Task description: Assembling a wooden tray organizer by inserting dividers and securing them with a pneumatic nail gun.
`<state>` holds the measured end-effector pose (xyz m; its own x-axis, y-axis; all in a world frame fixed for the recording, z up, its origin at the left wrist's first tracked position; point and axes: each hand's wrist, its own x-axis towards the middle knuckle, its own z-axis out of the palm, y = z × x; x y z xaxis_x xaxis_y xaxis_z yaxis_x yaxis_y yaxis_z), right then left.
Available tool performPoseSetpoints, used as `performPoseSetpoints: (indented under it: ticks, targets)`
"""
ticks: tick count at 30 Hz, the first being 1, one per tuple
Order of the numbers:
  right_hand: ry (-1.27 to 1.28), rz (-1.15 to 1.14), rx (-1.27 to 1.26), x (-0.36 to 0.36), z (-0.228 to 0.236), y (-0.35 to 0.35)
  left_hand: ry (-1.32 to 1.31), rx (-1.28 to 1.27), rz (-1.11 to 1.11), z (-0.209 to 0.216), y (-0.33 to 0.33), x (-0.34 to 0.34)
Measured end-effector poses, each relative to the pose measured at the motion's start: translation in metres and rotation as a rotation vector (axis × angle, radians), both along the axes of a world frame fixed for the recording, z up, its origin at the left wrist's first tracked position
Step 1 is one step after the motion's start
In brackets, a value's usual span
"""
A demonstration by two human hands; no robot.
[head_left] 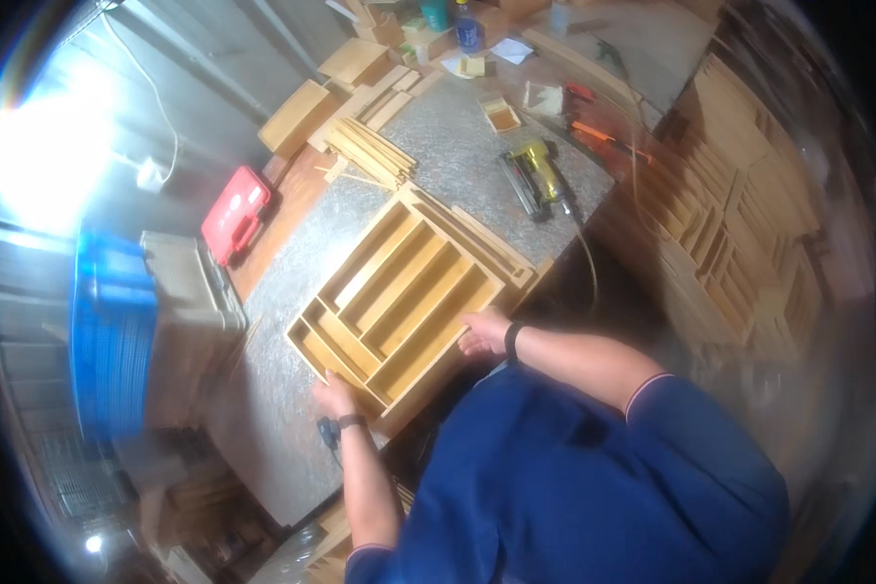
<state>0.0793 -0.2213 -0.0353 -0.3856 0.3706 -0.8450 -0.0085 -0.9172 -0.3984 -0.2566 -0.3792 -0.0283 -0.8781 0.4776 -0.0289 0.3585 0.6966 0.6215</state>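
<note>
A wooden drawer organizer [414,292] with several long compartments lies tilted across the view at the near edge of the grey-topped table [282,428]. My left hand [335,395] grips its near left side, thumb up by the rim and the other fingers partly hidden. On the right side, my right hand [485,331] is closed round the edge, with fingers curled under the rim. The compartments hold nothing. Beyond the organizer's far corner lies a bundle of thin wooden strips [370,151]. More wooden slats [482,238] lie along its right side.
A yellow and black nail gun [530,177] with a hose rests to the far right. Beyond it sits a small open box [500,115]. A red case [236,214] stands at the left edge, near blue stacked bins [115,336]. Stacked wooden organizers [725,263] fill the right.
</note>
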Motion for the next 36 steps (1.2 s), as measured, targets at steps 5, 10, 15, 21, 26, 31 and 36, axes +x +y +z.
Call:
performPoseSetpoints:
  ticks: [5, 10, 15, 21, 26, 31, 36]
  targets:
    - [-0.027, 0.108, -0.013, 0.007, 0.001, 0.017, -0.004, 0.013, -0.015, -0.013, 0.003, 0.002]
    - [-0.016, 0.301, -0.117, 0.035, -0.014, 0.050, 0.023, -0.146, -0.062, -0.007, 0.038, 0.023]
    - [-0.072, 0.771, -0.092, 0.071, 0.017, 0.116, -0.075, 0.043, -0.077, -0.015, 0.049, 0.031]
    - [-0.294, 0.724, 0.674, 0.046, 0.023, 0.285, -0.033, -0.014, -0.014, -0.011, 0.051, 0.020]
    - [-0.533, 0.490, 1.104, -0.026, 0.007, 0.384, 0.118, -0.211, 0.090, 0.032, 0.121, 0.049]
    - [-0.461, 0.518, 1.244, -0.098, 0.018, 0.401, 0.254, -0.277, -0.303, 0.085, 0.255, 0.072]
    - [-0.598, 0.773, 1.591, -0.157, 0.007, 0.403, 0.282, -0.234, -0.568, 0.057, 0.344, 0.067]
